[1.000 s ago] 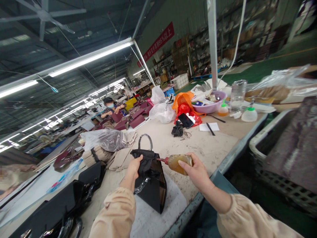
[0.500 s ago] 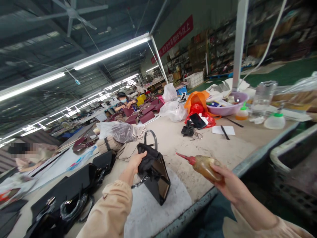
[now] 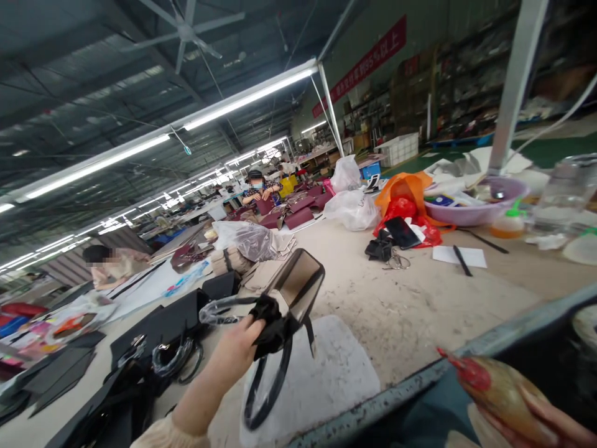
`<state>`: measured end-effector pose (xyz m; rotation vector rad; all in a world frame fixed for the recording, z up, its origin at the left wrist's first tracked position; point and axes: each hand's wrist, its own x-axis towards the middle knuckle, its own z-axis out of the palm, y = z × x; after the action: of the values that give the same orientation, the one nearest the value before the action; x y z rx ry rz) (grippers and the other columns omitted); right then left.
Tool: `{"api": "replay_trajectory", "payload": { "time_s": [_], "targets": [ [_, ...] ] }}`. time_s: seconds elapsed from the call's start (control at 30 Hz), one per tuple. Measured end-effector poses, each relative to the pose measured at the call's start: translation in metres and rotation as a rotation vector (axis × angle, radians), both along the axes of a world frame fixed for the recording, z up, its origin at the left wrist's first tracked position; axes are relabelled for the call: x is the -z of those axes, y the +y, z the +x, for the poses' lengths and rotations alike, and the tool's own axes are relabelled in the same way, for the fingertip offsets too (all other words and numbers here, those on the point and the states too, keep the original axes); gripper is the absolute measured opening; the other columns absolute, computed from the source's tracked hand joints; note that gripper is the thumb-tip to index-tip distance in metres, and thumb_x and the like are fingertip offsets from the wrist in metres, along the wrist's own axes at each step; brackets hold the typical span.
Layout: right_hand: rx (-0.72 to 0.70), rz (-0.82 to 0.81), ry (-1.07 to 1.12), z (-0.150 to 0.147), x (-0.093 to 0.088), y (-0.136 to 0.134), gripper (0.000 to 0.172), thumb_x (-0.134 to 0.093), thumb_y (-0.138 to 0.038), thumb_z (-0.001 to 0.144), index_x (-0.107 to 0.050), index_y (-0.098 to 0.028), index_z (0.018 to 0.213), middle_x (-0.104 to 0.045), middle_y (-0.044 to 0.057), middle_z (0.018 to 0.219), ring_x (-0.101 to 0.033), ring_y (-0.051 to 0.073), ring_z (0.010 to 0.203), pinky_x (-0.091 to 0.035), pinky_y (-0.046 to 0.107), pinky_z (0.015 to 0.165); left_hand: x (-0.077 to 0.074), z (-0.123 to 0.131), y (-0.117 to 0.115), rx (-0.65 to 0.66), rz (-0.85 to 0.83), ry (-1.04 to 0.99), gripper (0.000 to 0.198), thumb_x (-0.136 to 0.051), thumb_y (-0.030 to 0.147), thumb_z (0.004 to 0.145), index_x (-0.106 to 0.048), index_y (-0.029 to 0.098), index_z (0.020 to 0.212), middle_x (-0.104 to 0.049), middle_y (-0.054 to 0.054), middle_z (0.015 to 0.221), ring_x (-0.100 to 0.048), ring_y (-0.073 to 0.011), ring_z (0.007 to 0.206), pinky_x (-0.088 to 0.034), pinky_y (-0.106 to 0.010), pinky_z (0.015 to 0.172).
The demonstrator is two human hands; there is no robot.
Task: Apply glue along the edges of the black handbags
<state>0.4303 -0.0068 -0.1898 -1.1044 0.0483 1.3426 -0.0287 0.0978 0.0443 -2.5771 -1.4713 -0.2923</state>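
My left hand grips the bunched black lining of a black handbag, which is lifted and tilted over a pale sheet on the table. The bag's brown panel faces up, and its plastic-wrapped handles hang out to the sides. At the lower right, beyond the table edge, my right hand is closed round a glue bottle with amber contents and a red nozzle that points left.
Black bag pieces lie along the left. A purple basin, an orange bag, a phone and a pen on white paper stand at the right. Two co-workers sit further back, one behind burgundy pieces.
My left hand has turned the handbag over, so its brown panel now faces up. My right hand has drawn the glue bottle down and right, off the table. The view has shifted left.
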Motion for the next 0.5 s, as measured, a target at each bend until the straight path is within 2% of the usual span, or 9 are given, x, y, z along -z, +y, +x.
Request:
{"api": "replay_trajectory", "payload": {
  "time_s": [0.1,0.23,0.3,0.4,0.5],
  "targets": [
    [-0.073,-0.015,-0.004,-0.011,-0.009,-0.016,0.067,-0.071,-0.043,0.054,-0.056,-0.035,0.119,-0.06,0.015,0.121,-0.066,0.034,0.089,-0.058,0.039,0.063,0.025,-0.014,-0.026,0.024,0.06,0.136,0.042,-0.037,-0.003,0.075,-0.061,0.017,0.104,-0.057,-0.01,0.098,-0.059,-0.021,0.083,-0.05,-0.032,0.071],
    [-0.178,0.008,-0.079,-0.03,-0.044,-0.032,0.07,-0.082,-0.04,0.042,-0.058,-0.029,0.106,-0.067,0.013,0.096,-0.067,0.03,0.072,-0.058,0.036,0.058,0.059,-0.019,-0.055,0.081,0.16,0.134,0.032,-0.041,0.0,0.08,-0.064,0.017,0.094,-0.053,-0.013,0.107,-0.056,-0.0227,0.09,-0.051,-0.033,0.073],
    [-0.245,0.049,-0.122,-0.039,-0.058,-0.038,0.066,-0.084,-0.04,0.043,-0.058,-0.026,0.102,-0.067,0.01,0.09,-0.067,0.027,0.068,-0.057,0.032,0.056,0.075,-0.016,-0.068,0.101,0.192,0.102,0.031,-0.042,-0.001,0.08,-0.065,0.018,0.089,-0.051,-0.013,0.108,-0.054,-0.0242,0.095,-0.051,-0.034,0.075],
    [-0.368,0.118,-0.126,-0.052,-0.066,-0.045,0.06,-0.084,-0.037,0.048,-0.058,-0.024,0.101,-0.067,0.009,0.091,-0.066,0.026,0.069,-0.057,0.032,0.057,0.094,-0.01,-0.085,0.082,0.226,0.05,0.031,-0.043,-0.002,0.078,-0.066,0.018,0.086,-0.05,-0.014,0.109,-0.053,-0.0245,0.095,-0.05,-0.035,0.074],
    [-0.324,0.095,-0.056,-0.064,-0.065,-0.044,0.055,-0.082,-0.036,0.052,-0.061,-0.022,0.101,-0.067,0.009,0.096,-0.066,0.025,0.071,-0.058,0.031,0.058,0.104,-0.004,-0.096,0.041,0.177,0.003,0.032,-0.043,-0.003,0.074,-0.065,0.018,0.085,-0.053,-0.012,0.104,-0.054,-0.0228,0.09,-0.048,-0.032,0.07]
  ]
}}
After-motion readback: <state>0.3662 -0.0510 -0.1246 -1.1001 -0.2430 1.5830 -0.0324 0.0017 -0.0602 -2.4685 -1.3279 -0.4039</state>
